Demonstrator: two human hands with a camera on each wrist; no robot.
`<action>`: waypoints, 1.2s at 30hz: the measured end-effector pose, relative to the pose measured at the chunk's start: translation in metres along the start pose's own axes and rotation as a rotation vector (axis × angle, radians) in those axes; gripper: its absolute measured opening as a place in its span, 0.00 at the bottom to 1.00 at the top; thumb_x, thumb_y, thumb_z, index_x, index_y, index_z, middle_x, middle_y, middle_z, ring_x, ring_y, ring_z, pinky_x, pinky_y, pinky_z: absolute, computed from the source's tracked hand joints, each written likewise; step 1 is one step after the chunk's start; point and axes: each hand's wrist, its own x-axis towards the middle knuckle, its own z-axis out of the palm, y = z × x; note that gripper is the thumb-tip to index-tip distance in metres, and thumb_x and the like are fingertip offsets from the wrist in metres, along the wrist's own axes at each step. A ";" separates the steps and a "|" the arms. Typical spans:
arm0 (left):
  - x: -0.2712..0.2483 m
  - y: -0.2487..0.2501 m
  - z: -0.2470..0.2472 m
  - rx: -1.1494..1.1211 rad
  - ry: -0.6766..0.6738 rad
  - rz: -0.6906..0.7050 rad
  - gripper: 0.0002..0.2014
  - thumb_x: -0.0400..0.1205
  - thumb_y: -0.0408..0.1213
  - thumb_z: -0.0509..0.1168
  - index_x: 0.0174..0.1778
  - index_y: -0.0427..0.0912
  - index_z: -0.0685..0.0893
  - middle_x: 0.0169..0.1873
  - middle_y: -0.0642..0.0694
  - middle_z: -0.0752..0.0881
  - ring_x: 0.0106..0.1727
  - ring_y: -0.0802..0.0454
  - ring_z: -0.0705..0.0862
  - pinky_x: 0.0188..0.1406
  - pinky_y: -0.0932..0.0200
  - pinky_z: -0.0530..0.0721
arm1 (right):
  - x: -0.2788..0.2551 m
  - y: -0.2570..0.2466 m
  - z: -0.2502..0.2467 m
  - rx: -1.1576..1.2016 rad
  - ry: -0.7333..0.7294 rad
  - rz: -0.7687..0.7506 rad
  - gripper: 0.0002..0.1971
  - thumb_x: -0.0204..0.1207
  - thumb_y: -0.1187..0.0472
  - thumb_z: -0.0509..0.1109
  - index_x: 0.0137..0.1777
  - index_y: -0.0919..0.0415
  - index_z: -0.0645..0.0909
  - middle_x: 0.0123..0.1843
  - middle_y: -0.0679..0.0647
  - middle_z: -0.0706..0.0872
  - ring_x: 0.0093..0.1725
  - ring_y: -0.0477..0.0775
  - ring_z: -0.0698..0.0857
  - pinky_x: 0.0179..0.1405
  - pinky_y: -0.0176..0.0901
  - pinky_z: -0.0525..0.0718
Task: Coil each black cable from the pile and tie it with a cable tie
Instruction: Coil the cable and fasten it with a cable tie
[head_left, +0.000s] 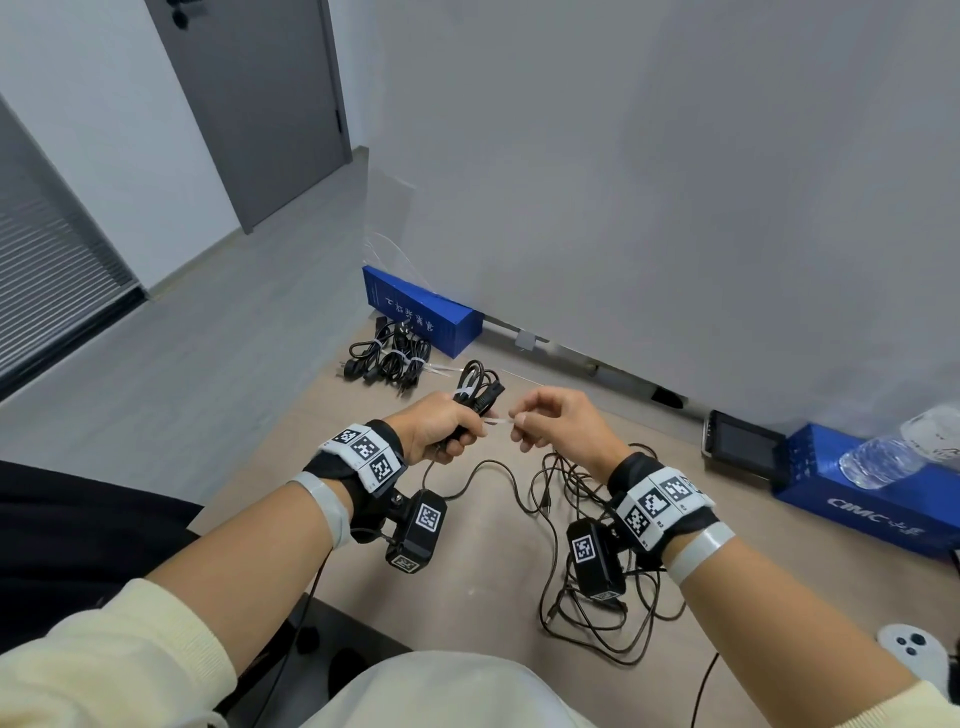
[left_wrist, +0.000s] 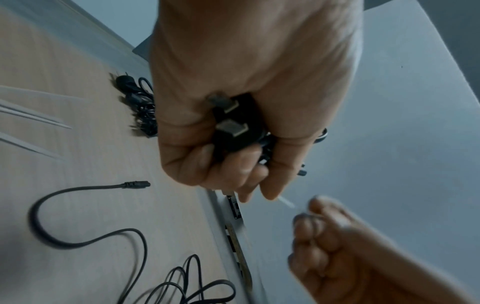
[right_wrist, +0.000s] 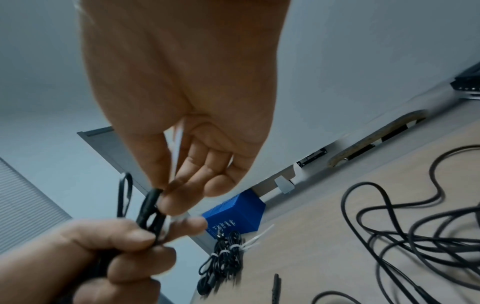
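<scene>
Left hand (head_left: 441, 428) is clenched around a coiled black cable bundle (head_left: 475, 387), held up above the light wood tabletop (head_left: 467, 582); two metal plug prongs poke out of the fist in the left wrist view. Right hand (head_left: 558, 421) pinches the free tail of a thin white plastic cable tie (head_left: 498, 422) wrapped round that bundle, other fingers curled. Loose tangle of black cables (head_left: 587, 545) lies on the tabletop under the right wrist, toward the near edge. Finished bundles of tied black cables (head_left: 387, 358) sit at the far left corner, just beside a blue cardboard box (head_left: 421, 309). Another long blue box (head_left: 872, 499) with a clear plastic bottle (head_left: 898, 452) on top lies along the right edge
</scene>
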 end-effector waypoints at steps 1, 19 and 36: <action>0.000 -0.002 -0.001 -0.009 0.009 -0.015 0.13 0.81 0.27 0.64 0.60 0.42 0.86 0.24 0.50 0.75 0.21 0.56 0.69 0.25 0.62 0.63 | -0.001 -0.004 -0.002 0.028 -0.002 -0.024 0.03 0.82 0.69 0.69 0.53 0.68 0.83 0.39 0.57 0.91 0.35 0.51 0.88 0.39 0.39 0.81; 0.000 -0.003 0.004 0.041 0.002 -0.072 0.15 0.80 0.27 0.64 0.61 0.37 0.87 0.23 0.52 0.72 0.21 0.58 0.66 0.19 0.67 0.63 | 0.011 -0.022 0.011 -0.136 0.135 -0.223 0.05 0.80 0.65 0.74 0.51 0.61 0.92 0.43 0.57 0.93 0.33 0.45 0.84 0.44 0.52 0.88; -0.004 0.004 0.001 0.023 -0.311 -0.201 0.11 0.85 0.30 0.57 0.51 0.39 0.85 0.23 0.51 0.72 0.18 0.61 0.67 0.19 0.68 0.63 | 0.011 -0.013 0.016 -0.314 -0.022 -0.304 0.13 0.73 0.68 0.80 0.57 0.58 0.92 0.52 0.43 0.85 0.41 0.43 0.87 0.49 0.38 0.87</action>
